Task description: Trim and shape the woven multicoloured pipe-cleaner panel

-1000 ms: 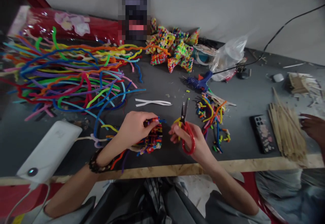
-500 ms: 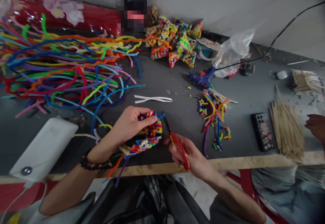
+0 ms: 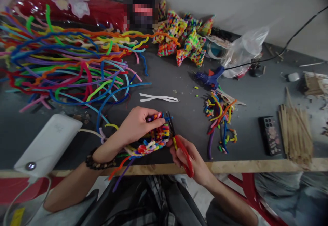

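Note:
A woven, many-coloured pipe-cleaner piece (image 3: 153,146) is gripped in my left hand (image 3: 138,125), its loose orange and purple ends hanging over the table's front edge. Between thumb and fingers, a blue pipe-cleaner end (image 3: 168,119) pokes out to the right. My right hand (image 3: 188,156) is closed around the handles of red scissors (image 3: 189,164). The dark blades stand slightly apart, pointing up and away from me, right at the blue end. Whether they touch it I cannot tell.
Loose pipe cleaners (image 3: 74,65) pile up at the left, behind a white power bank (image 3: 48,144). Finished woven bow-like pieces (image 3: 191,44) lie at the back. A blue glue gun (image 3: 210,77), cut scraps (image 3: 222,116), a phone (image 3: 270,135) and flat wooden sticks (image 3: 294,130) are to the right.
The view has shifted, so most things sit farther right. The scissor blades now show apart at the blue end. Another person's hand at the right edge has left the view.

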Demonstrator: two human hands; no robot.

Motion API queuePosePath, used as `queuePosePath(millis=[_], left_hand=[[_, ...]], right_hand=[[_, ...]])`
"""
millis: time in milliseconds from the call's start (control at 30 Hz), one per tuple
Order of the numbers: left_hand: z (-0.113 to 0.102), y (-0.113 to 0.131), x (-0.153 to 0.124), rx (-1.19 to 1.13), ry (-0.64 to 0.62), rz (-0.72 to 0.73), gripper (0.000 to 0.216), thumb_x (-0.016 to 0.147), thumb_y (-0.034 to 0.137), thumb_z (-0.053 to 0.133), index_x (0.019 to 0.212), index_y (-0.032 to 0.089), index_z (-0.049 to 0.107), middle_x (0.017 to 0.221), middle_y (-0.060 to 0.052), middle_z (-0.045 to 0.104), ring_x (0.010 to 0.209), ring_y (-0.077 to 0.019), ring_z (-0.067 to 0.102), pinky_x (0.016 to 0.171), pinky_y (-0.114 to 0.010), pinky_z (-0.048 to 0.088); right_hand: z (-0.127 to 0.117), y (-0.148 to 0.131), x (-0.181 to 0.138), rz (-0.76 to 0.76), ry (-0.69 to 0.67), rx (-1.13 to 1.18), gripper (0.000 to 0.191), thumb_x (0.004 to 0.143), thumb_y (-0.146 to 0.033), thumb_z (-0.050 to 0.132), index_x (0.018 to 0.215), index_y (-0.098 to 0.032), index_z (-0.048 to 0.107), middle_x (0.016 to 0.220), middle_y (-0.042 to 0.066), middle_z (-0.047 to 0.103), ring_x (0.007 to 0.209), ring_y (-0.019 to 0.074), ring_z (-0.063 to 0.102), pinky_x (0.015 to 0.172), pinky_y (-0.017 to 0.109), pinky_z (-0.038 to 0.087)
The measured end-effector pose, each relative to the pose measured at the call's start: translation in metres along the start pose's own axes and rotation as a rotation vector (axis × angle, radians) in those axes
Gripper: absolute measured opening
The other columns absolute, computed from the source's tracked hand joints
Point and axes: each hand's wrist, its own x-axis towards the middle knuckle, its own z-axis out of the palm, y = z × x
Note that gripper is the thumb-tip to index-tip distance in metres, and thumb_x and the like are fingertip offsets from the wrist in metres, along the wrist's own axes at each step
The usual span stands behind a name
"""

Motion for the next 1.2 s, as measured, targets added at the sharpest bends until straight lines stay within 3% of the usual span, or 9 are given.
queuePosePath(millis=[200, 333, 533, 833, 967, 1067, 1200], left_hand=[[-0.003, 0.003, -0.001, 0.018, -0.018, 0.008, 0.045, 0.096, 0.048, 0.068, 0.066, 0.018, 0.056, 0.061, 0.005, 0.044, 0.059, -0.0092, 0.038, 0.055, -0.027, 0.024], [-0.004, 0.001, 0.0, 0.112, -0.012, 0.015, 0.047, 0.095, 0.049, 0.069, 0.064, 0.018, 0.054, 0.06, 0.005, 0.041, 0.058, -0.0095, 0.035, 0.055, -0.028, 0.022], [-0.004, 0.0, 0.0, 0.133, -0.046, 0.023, 0.04, 0.094, 0.049, 0.07, 0.069, 0.018, 0.066, 0.059, 0.004, 0.048, 0.057, -0.0098, 0.038, 0.055, -0.028, 0.023], [-0.008, 0.002, -0.002, 0.126, -0.055, 0.018, 0.041, 0.091, 0.05, 0.071, 0.067, 0.017, 0.068, 0.056, 0.004, 0.048, 0.055, -0.0095, 0.039, 0.052, -0.026, 0.022], [-0.008, 0.002, -0.003, 0.148, -0.051, 0.021, 0.042, 0.091, 0.05, 0.071, 0.065, 0.017, 0.064, 0.056, 0.004, 0.046, 0.055, -0.0094, 0.037, 0.052, -0.026, 0.021], [-0.007, 0.002, -0.004, 0.153, -0.041, 0.025, 0.041, 0.092, 0.049, 0.071, 0.066, 0.017, 0.065, 0.057, 0.004, 0.046, 0.055, -0.0096, 0.038, 0.052, -0.027, 0.022], [-0.007, 0.003, -0.004, 0.111, -0.041, 0.041, 0.041, 0.093, 0.048, 0.07, 0.067, 0.017, 0.065, 0.058, 0.004, 0.047, 0.055, -0.0096, 0.038, 0.053, -0.027, 0.022]], right_hand=[[-0.001, 0.01, -0.006, -0.06, -0.026, -0.03, 0.047, 0.099, -0.066, 0.067, 0.12, -0.024, 0.065, 0.088, 0.001, 0.06, 0.069, 0.0139, 0.05, 0.06, 0.027, 0.042], [0.001, 0.011, -0.002, -0.056, -0.013, -0.052, 0.045, 0.1, -0.066, 0.066, 0.112, -0.022, 0.065, 0.084, 0.0, 0.058, 0.07, 0.0138, 0.047, 0.058, 0.026, 0.04], [0.007, 0.007, 0.002, 0.041, -0.034, 0.077, 0.042, 0.104, -0.063, 0.061, 0.104, -0.021, 0.06, 0.072, -0.006, 0.045, 0.057, 0.0092, 0.037, 0.051, 0.024, 0.03], [0.014, 0.009, 0.003, 0.1, -0.033, 0.11, 0.044, 0.102, -0.064, 0.064, 0.092, -0.022, 0.054, 0.07, -0.007, 0.047, 0.049, 0.0067, 0.037, 0.043, 0.021, 0.029], [0.014, 0.008, 0.001, 0.043, -0.037, -0.079, 0.041, 0.108, -0.058, 0.057, 0.088, -0.023, 0.053, 0.062, -0.006, 0.056, 0.045, 0.0085, 0.049, 0.045, 0.022, 0.038], [0.013, 0.005, 0.002, 0.013, 0.001, -0.269, 0.039, 0.109, -0.054, 0.056, 0.085, -0.023, 0.055, 0.065, -0.003, 0.065, 0.055, 0.0131, 0.063, 0.055, 0.024, 0.048], [0.015, 0.001, 0.007, -0.014, 0.017, -0.361, 0.037, 0.108, -0.051, 0.055, 0.083, -0.024, 0.056, 0.069, 0.0, 0.071, 0.062, 0.0162, 0.069, 0.062, 0.027, 0.053]])
